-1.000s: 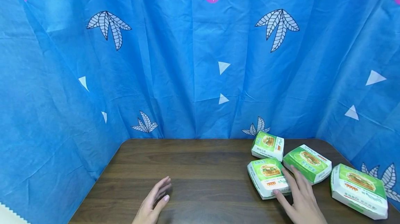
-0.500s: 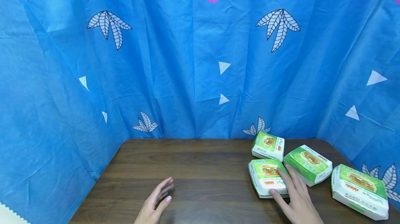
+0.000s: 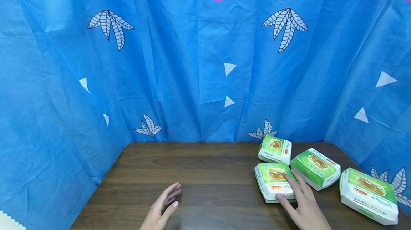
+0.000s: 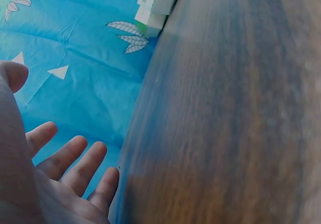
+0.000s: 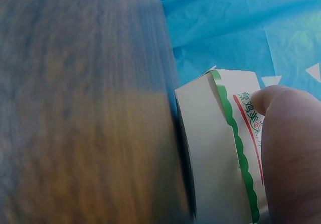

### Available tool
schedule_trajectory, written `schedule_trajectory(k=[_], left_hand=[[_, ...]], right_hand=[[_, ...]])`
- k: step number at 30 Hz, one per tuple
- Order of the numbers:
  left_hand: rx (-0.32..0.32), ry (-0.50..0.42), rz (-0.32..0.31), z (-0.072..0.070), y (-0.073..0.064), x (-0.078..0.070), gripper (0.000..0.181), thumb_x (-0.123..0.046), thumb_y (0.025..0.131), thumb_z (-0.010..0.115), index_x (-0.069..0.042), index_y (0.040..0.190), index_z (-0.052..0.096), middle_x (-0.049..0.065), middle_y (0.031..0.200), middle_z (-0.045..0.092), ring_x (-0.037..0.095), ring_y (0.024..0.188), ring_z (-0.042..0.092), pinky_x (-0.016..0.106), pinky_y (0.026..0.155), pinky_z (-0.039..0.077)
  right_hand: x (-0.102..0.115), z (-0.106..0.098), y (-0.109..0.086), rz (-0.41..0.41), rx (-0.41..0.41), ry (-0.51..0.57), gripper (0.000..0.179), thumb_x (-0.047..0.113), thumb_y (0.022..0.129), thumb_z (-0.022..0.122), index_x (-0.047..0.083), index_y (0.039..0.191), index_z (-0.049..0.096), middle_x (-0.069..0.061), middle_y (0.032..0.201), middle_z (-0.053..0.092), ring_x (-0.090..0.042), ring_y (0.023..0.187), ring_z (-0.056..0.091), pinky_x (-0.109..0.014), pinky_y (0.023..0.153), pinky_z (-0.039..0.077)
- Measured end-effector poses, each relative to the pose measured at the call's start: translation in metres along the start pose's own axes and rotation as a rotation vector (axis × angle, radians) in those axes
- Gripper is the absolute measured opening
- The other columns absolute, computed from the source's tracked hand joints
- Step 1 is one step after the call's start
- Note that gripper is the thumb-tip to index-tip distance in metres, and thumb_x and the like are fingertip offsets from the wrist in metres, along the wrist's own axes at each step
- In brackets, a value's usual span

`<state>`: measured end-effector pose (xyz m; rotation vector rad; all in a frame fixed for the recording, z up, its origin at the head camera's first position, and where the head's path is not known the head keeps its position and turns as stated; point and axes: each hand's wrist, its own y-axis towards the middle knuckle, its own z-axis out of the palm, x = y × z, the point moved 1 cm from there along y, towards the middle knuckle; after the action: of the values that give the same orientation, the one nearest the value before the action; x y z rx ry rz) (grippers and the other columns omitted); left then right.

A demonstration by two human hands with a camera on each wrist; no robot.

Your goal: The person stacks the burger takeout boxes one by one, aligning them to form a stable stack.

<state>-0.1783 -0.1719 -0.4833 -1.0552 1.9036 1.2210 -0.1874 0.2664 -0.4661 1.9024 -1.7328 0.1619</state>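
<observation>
My right hand (image 3: 303,205) holds the near right part of a burger box (image 3: 266,183), its thumb at the near edge and fingers over the top and right side. The box is white and green with a burger picture and sits on the table. In the right wrist view the thumb (image 5: 293,138) lies against the printed side of the burger box (image 5: 213,148), and the other fingers are hidden. My left hand (image 3: 160,208) hovers over the near middle of the table, fingers relaxed, holding nothing. The left wrist view also shows the left hand (image 4: 70,179) with spread fingers.
Behind the held box stands a smaller burger box (image 3: 275,148). To its right lie a greener box (image 3: 316,168) and a larger box (image 3: 369,195) near the right edge. The dark wooden table (image 3: 192,169) is enclosed by a blue patterned curtain (image 3: 199,80).
My right hand has shifted slightly left, and the box under it has turned a little with it. The left hand has drifted slightly right. The other boxes have stayed put.
</observation>
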Motion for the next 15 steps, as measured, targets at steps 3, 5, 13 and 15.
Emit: schedule_trajectory(k=[3, 5, 13, 15], left_hand=[[0.001, 0.005, 0.036, 0.0013, 0.0007, 0.0011, 0.049, -0.002, 0.097, 0.051, -0.005, 0.144, 0.039, 0.023, 0.141, 0.046, 0.021, 0.124, 0.055, 0.026, 0.097, 0.047], [0.005, 0.004, 0.043, 0.002, 0.0011, 0.0018, 0.049, -0.001, 0.097, 0.051, -0.005, 0.144, 0.039, 0.023, 0.141, 0.046, 0.021, 0.124, 0.055, 0.025, 0.098, 0.047], [0.015, -0.014, 0.043, 0.0042, 0.0021, 0.0031, 0.05, -0.001, 0.097, 0.05, -0.011, 0.145, 0.038, 0.022, 0.142, 0.046, 0.02, 0.124, 0.054, 0.024, 0.099, 0.046], [0.015, -0.016, 0.063, 0.0045, 0.002, 0.0037, 0.05, 0.0, 0.097, 0.05, -0.01, 0.144, 0.039, 0.024, 0.141, 0.046, 0.02, 0.124, 0.055, 0.024, 0.099, 0.046]], right_hand=[[-0.0013, 0.0007, 0.0003, -0.033, -0.046, 0.017, 0.074, 0.052, 0.09, 0.061, 0.015, 0.148, 0.034, -0.022, 0.153, 0.022, -0.046, 0.133, 0.026, -0.067, 0.091, 0.032], [-0.0025, 0.0011, 0.0007, -0.052, -0.075, 0.027, 0.072, 0.049, 0.09, 0.063, 0.015, 0.147, 0.035, -0.022, 0.152, 0.024, -0.046, 0.131, 0.029, -0.066, 0.09, 0.033], [0.0009, -0.001, 0.0021, -0.042, -0.118, 0.029, 0.074, 0.052, 0.085, 0.067, 0.013, 0.143, 0.042, -0.022, 0.148, 0.031, -0.044, 0.128, 0.036, -0.065, 0.088, 0.038], [0.0014, -0.0013, 0.0024, -0.038, -0.123, 0.026, 0.075, 0.053, 0.084, 0.067, 0.012, 0.142, 0.043, -0.022, 0.148, 0.032, -0.044, 0.127, 0.037, -0.064, 0.088, 0.039]])
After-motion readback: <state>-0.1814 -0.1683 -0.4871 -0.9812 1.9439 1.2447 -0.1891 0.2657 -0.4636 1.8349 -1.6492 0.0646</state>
